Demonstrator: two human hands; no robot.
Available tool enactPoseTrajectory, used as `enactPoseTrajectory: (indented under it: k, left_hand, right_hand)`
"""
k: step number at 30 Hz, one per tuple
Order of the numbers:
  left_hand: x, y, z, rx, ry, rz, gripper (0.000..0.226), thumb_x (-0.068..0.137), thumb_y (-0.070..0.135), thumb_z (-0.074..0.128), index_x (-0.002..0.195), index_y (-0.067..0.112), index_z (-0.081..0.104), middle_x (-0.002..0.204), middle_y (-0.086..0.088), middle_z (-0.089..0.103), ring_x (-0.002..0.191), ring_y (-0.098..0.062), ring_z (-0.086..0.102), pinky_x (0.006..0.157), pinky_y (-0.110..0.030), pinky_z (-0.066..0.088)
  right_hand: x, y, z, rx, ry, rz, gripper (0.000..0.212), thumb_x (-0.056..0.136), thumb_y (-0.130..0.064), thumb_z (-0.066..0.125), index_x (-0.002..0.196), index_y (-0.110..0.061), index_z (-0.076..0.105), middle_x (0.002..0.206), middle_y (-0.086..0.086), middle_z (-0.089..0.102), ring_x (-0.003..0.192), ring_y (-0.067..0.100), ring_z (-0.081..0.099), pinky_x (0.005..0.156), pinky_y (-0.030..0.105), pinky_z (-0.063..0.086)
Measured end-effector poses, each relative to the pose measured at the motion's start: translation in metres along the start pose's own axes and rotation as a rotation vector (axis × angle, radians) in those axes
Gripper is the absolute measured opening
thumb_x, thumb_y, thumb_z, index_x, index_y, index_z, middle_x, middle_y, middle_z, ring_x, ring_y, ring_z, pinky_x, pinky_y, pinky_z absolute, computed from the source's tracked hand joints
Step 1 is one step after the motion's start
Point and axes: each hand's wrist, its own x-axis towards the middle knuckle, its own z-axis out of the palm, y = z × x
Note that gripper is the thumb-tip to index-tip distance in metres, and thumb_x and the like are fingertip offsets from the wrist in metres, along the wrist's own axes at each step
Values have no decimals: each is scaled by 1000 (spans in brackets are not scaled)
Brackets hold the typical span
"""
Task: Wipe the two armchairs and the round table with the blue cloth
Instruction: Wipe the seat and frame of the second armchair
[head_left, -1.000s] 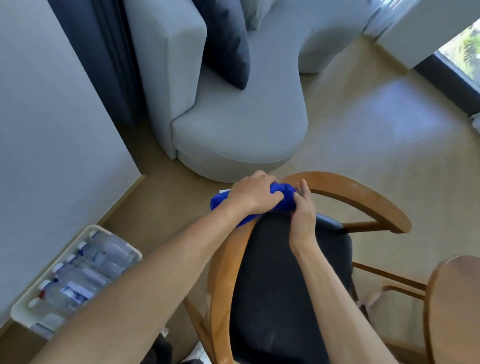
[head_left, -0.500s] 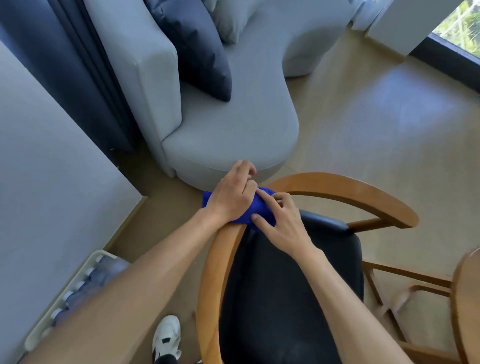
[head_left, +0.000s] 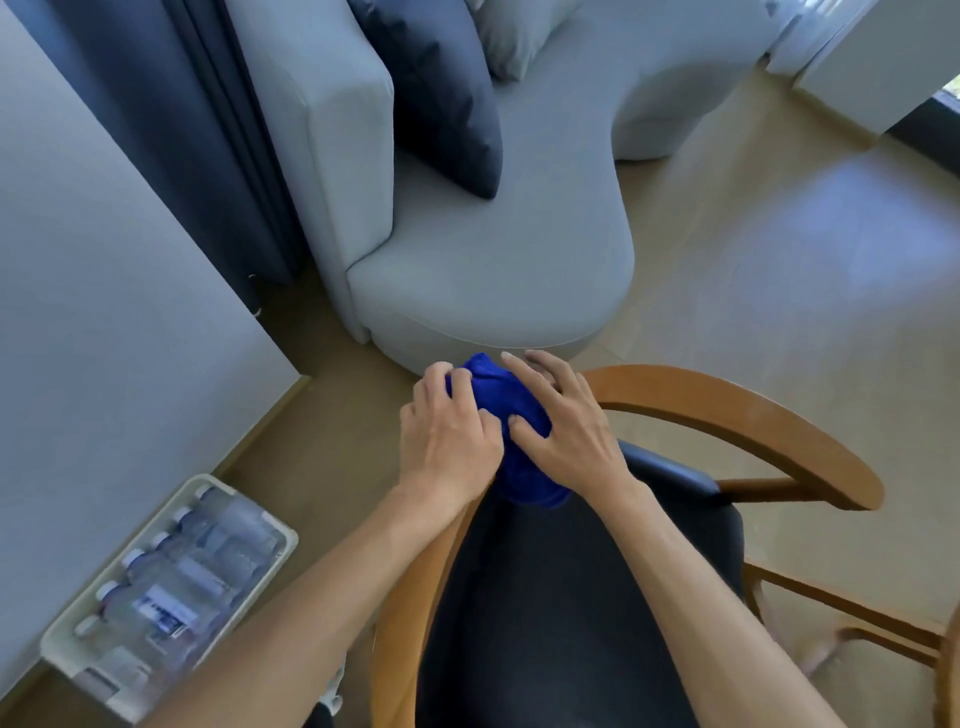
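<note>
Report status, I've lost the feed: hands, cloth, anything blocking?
Left hand gripping blue cloth; right hand pressing it, fingers spread. Cloth bunched on armchair's wooden rail. Nothing blocking.

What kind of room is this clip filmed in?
Probably a hotel room or apartment lounge: a grey sofa with cushions, a wooden armchair, and a tray of water bottles on the floor.

I see the cloth bunched on the armchair rail, between my left hand and right hand. A sofa stands behind the armchair; a tray of bottles lies left, against the wall.
</note>
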Motion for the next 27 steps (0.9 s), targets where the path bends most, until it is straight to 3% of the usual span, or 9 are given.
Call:
enactPoseTrajectory:
  k: [3,6,8,10,12,17,21,24,27]
  left_hand:
    - [8,8,10,79,-115,7,44,94,30,37,133,10,37,137,-6,38,124,-24,39,97,-39,35]
    - [17,15,21,304,-219,33,50,95,36,28,136,8,37,142,-12,38,131,-28,32,106,-48,27]
    - [27,24,27,428,-251,80,55,95,34,25,139,4,38,150,-19,29,141,-34,16,113,-57,12]
    - [36,33,34,467,-269,118,58,95,32,23,144,1,32,155,-20,20,145,-36,1,114,-60,0]
    - [40,35,43,458,-281,118,59,96,35,20,146,5,26,155,-19,18,145,-37,-1,114,-61,0]
    - [44,30,49,412,-328,57,61,97,43,15,149,12,21,155,-21,21,144,-39,11,112,-60,13]
    - [45,30,49,407,-341,48,62,97,44,13,150,12,18,155,-21,21,144,-39,12,112,-59,13]
    - [45,32,50,446,-335,61,63,97,43,13,150,10,20,154,-22,23,143,-40,13,112,-60,10]
    - [45,35,52,492,-342,67,64,96,44,13,148,9,25,153,-22,25,143,-39,14,112,-60,9]
  right_hand:
    - [11,14,-2,-162,9,70,48,83,-42,48,121,-16,61,138,-1,47,118,21,42,97,37,41]
    - [26,25,0,-281,9,-31,41,85,-46,59,100,-8,60,135,3,54,129,25,43,105,38,35]
    - [34,31,0,-206,-52,-45,32,88,-37,64,100,-7,58,140,3,52,126,24,50,102,38,41]
    - [38,39,-4,-138,-82,-47,31,90,-29,61,116,-12,58,143,1,50,122,21,53,99,37,43]
    - [42,51,-11,-192,-93,-74,42,90,-25,59,131,-20,55,138,-1,55,121,20,53,99,38,42]
    - [55,90,-42,-241,-119,89,31,89,-38,54,114,-25,65,110,-6,65,97,16,58,85,31,43]
    - [42,145,-81,-268,-19,435,26,90,-46,50,106,-29,61,101,-3,63,88,18,56,75,31,36]
    - [31,161,-93,-279,29,670,40,87,-62,48,103,-28,58,104,2,62,89,22,54,77,36,39]
    - [38,135,-69,-408,115,560,50,84,-68,47,106,-25,61,105,2,61,96,25,55,86,39,43]
